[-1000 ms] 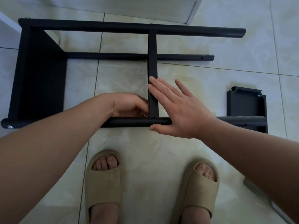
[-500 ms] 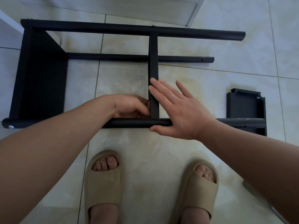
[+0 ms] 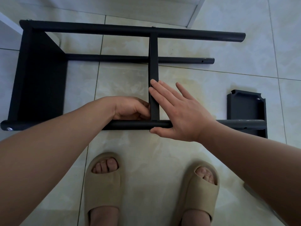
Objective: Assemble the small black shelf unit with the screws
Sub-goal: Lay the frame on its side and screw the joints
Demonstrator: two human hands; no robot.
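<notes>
The black shelf unit [image 3: 40, 79] lies on its side on the pale tiled floor [image 3: 211, 66], right in front of the person's feet. Its solid end panel is at the left and long round tubes run off to the right. A narrow middle panel [image 3: 154, 62] crosses from the far tube [image 3: 114, 29] to the near tube [image 3: 135, 125], passing over a shorter tube [image 3: 105, 57] lying between them. The left hand [image 3: 130, 109] is tucked into the corner where the middle panel meets the near tube. Its fingers are curled in against the panel's left face, and I cannot tell whether they pinch anything. The right hand [image 3: 179, 111] lies flat against the panel's right side, fingers straight and slightly spread, fingertips on the panel's edge and thumb along the front of the near tube. A silver screw head [image 3: 9, 129] shows at the left end of the near tube. A loose black panel [image 3: 246, 106] lies on the floor to the right, with the near tube's right end across it. Two beige sandals [image 3: 102, 185] stand just short of the frame.
</notes>
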